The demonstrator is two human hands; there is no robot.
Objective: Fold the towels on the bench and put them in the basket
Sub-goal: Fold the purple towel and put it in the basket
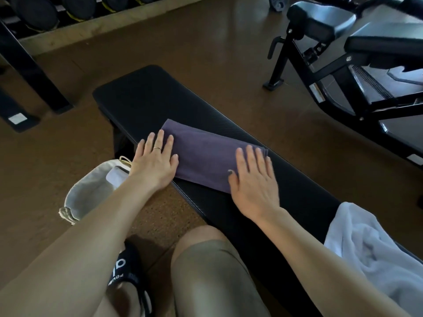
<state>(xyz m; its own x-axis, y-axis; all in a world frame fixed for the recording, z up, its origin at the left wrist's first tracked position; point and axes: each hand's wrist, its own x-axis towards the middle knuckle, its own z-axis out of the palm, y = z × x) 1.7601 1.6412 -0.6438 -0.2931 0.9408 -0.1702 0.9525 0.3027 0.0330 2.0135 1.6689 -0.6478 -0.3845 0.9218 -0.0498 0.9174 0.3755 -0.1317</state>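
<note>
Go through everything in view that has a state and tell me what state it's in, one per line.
Purple towel: folded, flat on the bench.
White towel: unfolded, crumpled on the bench.
Basket: on the floor, open, something pale inside.
Left hand: flat on purple towel.
Right hand: flat on purple towel.

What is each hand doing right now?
Left hand: open, pressing flat on the purple towel.
Right hand: open, flat on the same towel.
</note>
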